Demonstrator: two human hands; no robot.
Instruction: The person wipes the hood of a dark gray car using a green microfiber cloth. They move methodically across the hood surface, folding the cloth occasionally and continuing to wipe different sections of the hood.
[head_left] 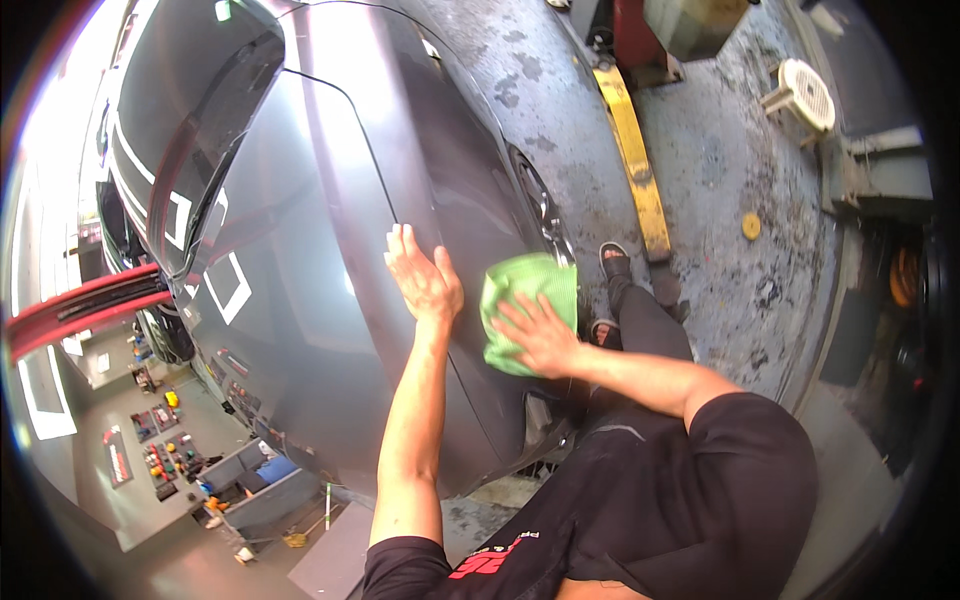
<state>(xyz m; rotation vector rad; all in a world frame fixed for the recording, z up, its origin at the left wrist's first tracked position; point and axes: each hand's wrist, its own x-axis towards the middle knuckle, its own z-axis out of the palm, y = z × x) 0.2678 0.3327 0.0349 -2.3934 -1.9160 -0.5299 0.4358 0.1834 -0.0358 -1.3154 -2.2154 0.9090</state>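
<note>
Under my hands stretches the dark grey car [290,370], its hood on the left and its front fender on the right, with a seam between them. My left hand [424,278] lies flat by that seam, fingers extended and a little apart, holding nothing. A green cloth [528,272] is spread over the fender, above the wheel side. My right hand [540,337] presses flat on the cloth with its fingers spread, not gripping it. Part of the headlight [538,420] shows below the cloth, beside my body.
A yellow lift arm [635,165] runs along the stained grey floor on the right. Farther right stand a white plastic stool [803,98] and a small yellow disc [751,226]. A red beam [90,308] is at the left, near a wall of tools [165,460].
</note>
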